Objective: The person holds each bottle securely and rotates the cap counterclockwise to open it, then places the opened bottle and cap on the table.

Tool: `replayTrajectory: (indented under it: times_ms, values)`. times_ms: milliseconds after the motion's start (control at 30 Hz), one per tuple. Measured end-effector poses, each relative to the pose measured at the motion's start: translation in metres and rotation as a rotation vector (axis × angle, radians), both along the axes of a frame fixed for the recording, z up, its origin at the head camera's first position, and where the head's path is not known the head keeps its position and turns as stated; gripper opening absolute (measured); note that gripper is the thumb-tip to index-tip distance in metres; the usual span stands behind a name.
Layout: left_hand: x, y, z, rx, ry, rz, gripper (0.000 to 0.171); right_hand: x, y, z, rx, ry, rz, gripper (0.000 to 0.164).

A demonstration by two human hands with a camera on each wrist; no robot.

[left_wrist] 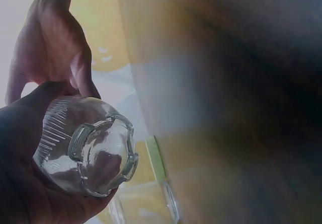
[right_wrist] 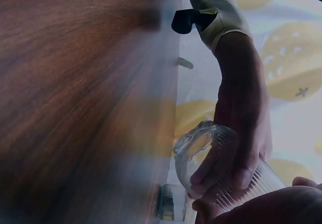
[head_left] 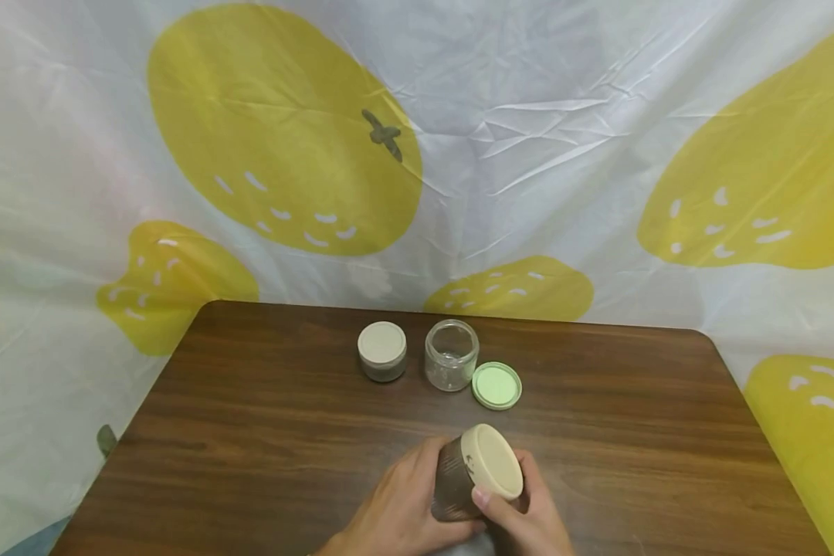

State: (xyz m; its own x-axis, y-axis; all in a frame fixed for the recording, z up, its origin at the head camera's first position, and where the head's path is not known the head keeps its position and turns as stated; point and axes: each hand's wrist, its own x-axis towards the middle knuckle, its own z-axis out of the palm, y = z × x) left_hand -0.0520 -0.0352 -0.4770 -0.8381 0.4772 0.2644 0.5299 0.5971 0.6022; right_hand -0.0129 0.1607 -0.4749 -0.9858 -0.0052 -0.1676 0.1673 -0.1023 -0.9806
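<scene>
A ribbed glass jar [head_left: 452, 480] with a cream lid [head_left: 499, 463] is held up at the front of the table, tilted so the lid faces right. Around its ribbed side curls my left hand [head_left: 401, 498], and the clear footed base [left_wrist: 108, 156] shows in the left wrist view. My right hand [head_left: 533, 513] grips the lid, its thumb on the near rim and fingers round the far side. In the right wrist view the left fingers [right_wrist: 244, 171] wrap the glass.
Farther back on the brown table [head_left: 250, 432] stand a small jar with a whitish lid [head_left: 382, 344] and an open clear jar [head_left: 452, 359]. A pale green lid [head_left: 496, 386] lies right beside the open jar. A lemon-print cloth [head_left: 459, 154] hangs behind the table.
</scene>
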Motion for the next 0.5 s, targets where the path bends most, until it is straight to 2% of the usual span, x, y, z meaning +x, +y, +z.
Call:
replayTrajectory:
  times_ms: [167, 333, 500]
  values:
    - [-0.001, 0.001, -0.001, -0.009, 0.055, 0.003, 0.084, 0.002, 0.002, 0.0, 0.007, 0.008, 0.013, 0.054]
    - [-0.006, 0.001, 0.0, -0.011, 0.137, 0.005, 0.088, 0.001, 0.007, 0.002, 0.072, 0.049, 0.067, 0.053]
    - [-0.013, 0.0, 0.003, -0.029, 0.221, 0.01, 0.087, -0.004, 0.015, 0.01, 0.176, 0.168, 0.139, 0.041]
